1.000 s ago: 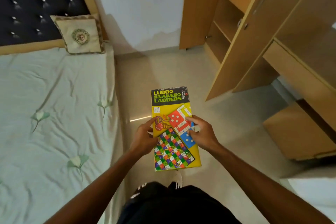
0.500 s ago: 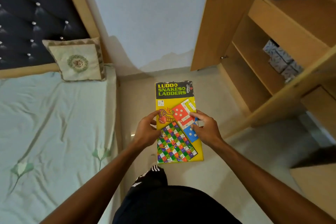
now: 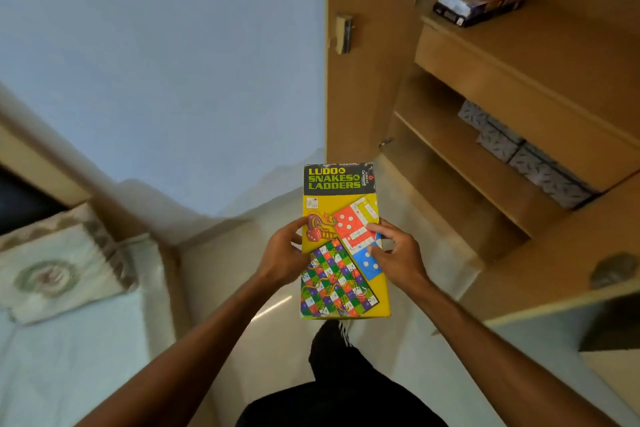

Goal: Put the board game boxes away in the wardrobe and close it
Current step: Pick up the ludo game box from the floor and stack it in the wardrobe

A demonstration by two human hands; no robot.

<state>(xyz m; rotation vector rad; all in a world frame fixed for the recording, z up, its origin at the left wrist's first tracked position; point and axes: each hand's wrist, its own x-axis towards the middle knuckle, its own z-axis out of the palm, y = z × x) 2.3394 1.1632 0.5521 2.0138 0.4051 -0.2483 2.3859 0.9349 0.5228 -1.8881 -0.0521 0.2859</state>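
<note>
Wardrobe shelves and bed
A dark box [image 3: 481, 0] lies on the upper shelf [image 3: 554, 55]; grey patterned boxes [image 3: 526, 152] sit on the lower shelf [image 3: 460, 163]; a cushion [image 3: 59, 263] rests on the bed [image 3: 69, 357].

The room is dimly, evenly lit; edges are bent by wide-angle distortion, and the pillow [image 3: 59, 263] is blurred.
</note>
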